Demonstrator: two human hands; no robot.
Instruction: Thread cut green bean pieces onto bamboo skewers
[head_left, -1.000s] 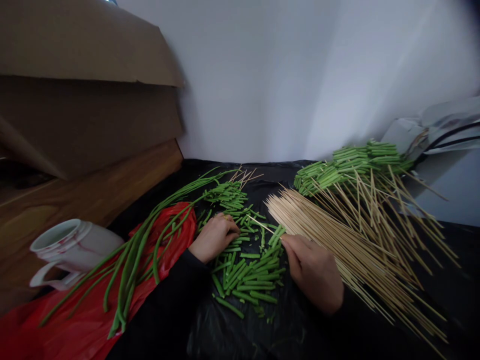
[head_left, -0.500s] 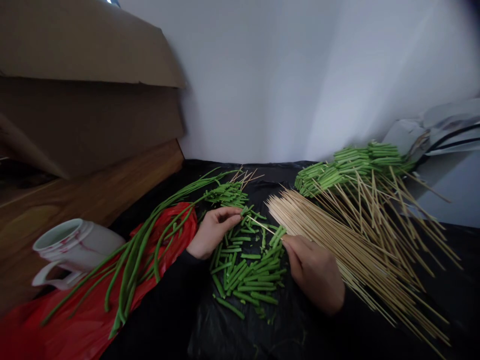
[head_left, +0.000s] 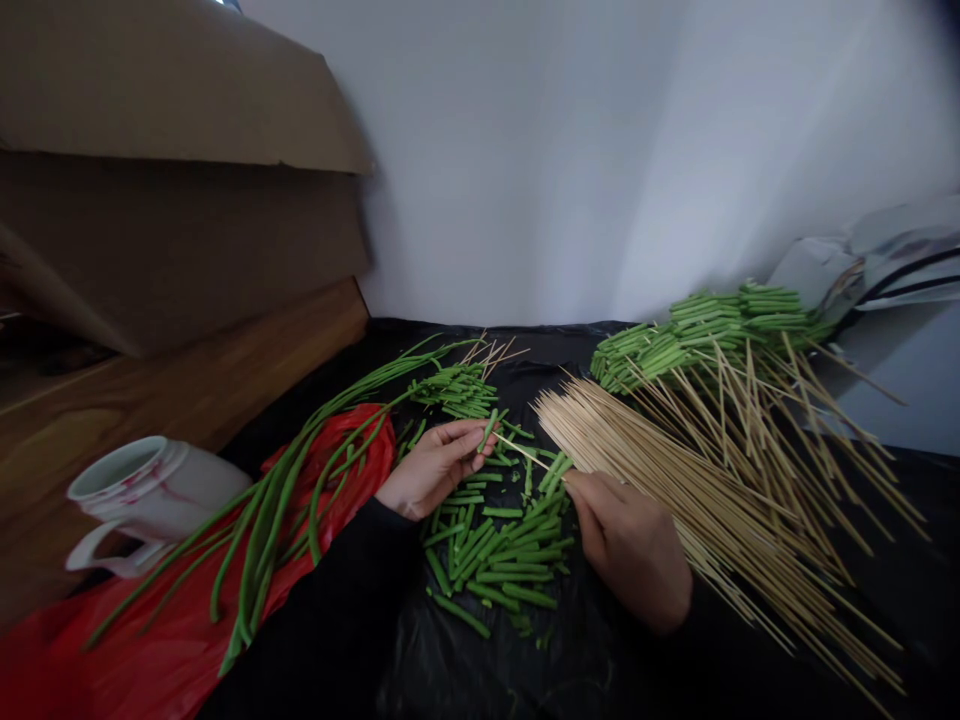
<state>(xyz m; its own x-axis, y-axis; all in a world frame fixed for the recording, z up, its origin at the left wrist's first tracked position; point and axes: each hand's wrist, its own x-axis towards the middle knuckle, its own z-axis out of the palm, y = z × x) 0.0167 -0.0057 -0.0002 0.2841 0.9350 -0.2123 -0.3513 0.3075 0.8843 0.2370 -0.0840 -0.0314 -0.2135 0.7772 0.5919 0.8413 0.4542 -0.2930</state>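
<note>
Between the fingertips of my left hand (head_left: 442, 465) is a short cut piece of green bean (head_left: 489, 428), held upright. My right hand (head_left: 634, 545) is closed around a thin wooden skewer (head_left: 523, 448), whose tip points left and reaches the bean piece. Whether the tip has entered the bean I cannot tell. Close to my right fingers, a bean piece (head_left: 556, 470) sits across the skewer. Below both hands lies a loose heap of cut bean pieces (head_left: 510, 560) on black plastic sheeting (head_left: 457, 670).
Bare skewers (head_left: 645, 470) lie in a bundle at right, with skewered beans (head_left: 697, 335) stacked behind. Further skewered beans (head_left: 457, 388) lie beyond my left hand. Long uncut beans (head_left: 274, 500) rest on a red plastic bag (head_left: 97, 660) beside a white mug (head_left: 184, 495). A cardboard box (head_left: 187, 220) stands at left.
My left hand has picked up a bean piece and turned it upright at the skewer's tip. The right hand with the skewer has hardly moved.
</note>
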